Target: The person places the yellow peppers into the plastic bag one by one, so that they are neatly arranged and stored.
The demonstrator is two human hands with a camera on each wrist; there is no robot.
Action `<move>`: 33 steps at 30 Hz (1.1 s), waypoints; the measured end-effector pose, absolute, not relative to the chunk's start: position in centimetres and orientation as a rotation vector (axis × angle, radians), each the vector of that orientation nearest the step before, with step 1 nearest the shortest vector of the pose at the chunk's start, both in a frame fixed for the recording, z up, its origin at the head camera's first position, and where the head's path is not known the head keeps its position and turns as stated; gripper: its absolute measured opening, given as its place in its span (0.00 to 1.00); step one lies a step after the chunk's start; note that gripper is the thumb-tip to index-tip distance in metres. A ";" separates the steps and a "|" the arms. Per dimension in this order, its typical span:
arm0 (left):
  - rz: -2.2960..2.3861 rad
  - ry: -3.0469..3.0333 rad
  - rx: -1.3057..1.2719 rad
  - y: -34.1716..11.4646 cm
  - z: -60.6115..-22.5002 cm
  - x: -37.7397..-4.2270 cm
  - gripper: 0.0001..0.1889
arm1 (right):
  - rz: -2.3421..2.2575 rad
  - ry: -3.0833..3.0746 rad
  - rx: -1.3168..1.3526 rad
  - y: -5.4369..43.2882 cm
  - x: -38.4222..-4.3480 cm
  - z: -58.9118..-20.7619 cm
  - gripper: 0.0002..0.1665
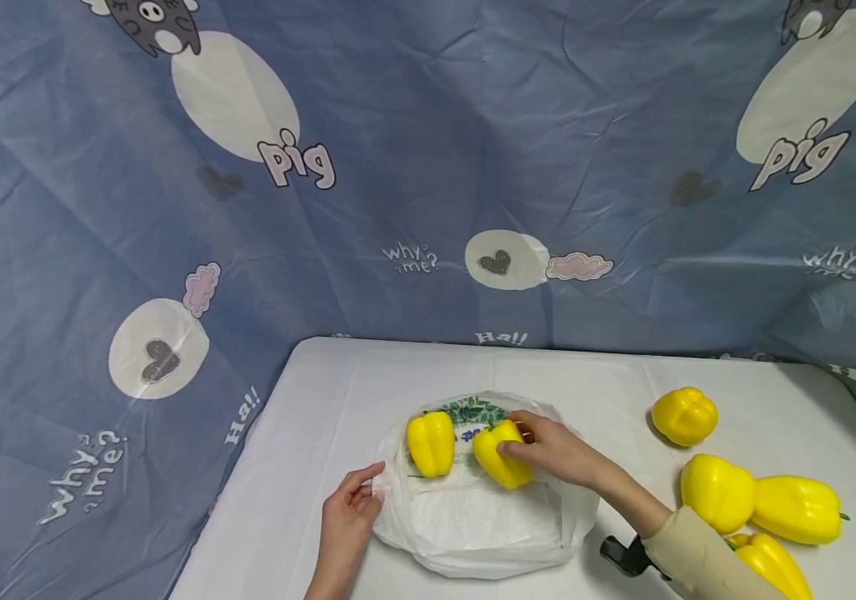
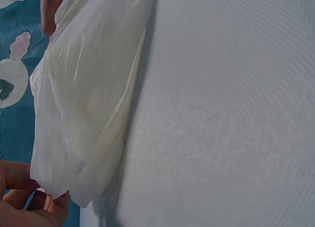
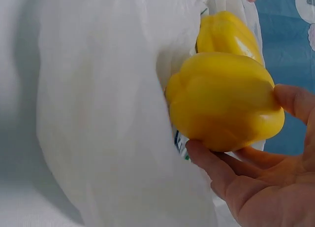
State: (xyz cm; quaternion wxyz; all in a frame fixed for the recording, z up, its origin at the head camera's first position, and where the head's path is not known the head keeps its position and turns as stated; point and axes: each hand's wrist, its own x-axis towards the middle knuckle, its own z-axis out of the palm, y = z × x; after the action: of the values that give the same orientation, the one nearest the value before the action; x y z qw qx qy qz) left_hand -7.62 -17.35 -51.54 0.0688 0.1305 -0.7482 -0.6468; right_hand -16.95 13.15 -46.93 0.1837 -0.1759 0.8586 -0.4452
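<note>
A white plastic bag [image 1: 483,525] with green leaf print lies spread on the table, its mouth open upward. My left hand [image 1: 347,521] pinches the bag's left edge between thumb and fingers, and the left wrist view shows the rim [image 2: 54,190] at those fingertips. Inside the bag's opening, a yellow bell pepper [image 1: 431,443] rests on the left. Just right of it, my right hand [image 1: 557,450] grips a second yellow bell pepper [image 1: 503,455] over the opening. In the right wrist view, thumb and fingers span this pepper [image 3: 224,101], with the other pepper [image 3: 229,34] behind it.
To the right on the white table [image 1: 322,400] sit several more yellow bell peppers: one at the back [image 1: 685,416], two touching [image 1: 718,493] farther forward, and one [image 1: 773,567] partly hidden by the right sleeve [image 1: 705,554]. A blue printed cloth [image 1: 397,167] hangs behind the table.
</note>
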 end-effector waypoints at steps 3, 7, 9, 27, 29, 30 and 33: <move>-1.949 -2.260 0.391 -17.4 -51.6 -7.6 0.22 | -1.275 2.397 -0.490 13.0 -17.2 -47.2 0.40; -1.954 -2.259 0.385 -17.4 -51.6 -7.6 0.22 | -1.325 2.357 -0.488 12.7 -17.3 -47.3 0.39; -1.963 -2.256 0.387 -17.4 -51.6 -7.5 0.22 | -1.347 2.346 -0.488 12.5 -17.3 -47.3 0.38; -1.927 -2.264 0.387 -17.4 -51.5 -7.4 0.22 | -1.458 2.311 -0.418 11.0 -18.2 -48.2 0.35; -1.932 -2.264 0.389 -17.4 -51.5 -7.4 0.22 | -1.469 2.295 -0.395 10.8 -18.3 -48.3 0.35; -1.937 -2.265 0.388 -17.4 -51.5 -7.4 0.22 | -1.476 2.283 -0.387 10.7 -18.3 -48.3 0.34; -1.954 -2.263 0.390 -17.5 -51.5 -7.4 0.21 | -1.483 2.258 -0.372 10.5 -18.4 -48.4 0.32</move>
State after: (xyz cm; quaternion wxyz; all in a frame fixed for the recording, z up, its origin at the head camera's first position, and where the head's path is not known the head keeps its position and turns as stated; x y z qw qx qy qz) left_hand -7.43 -17.51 -51.55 0.0631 0.1292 -0.7491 -0.6466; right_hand -18.44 10.52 -48.43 0.2056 -0.1336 0.8103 -0.5323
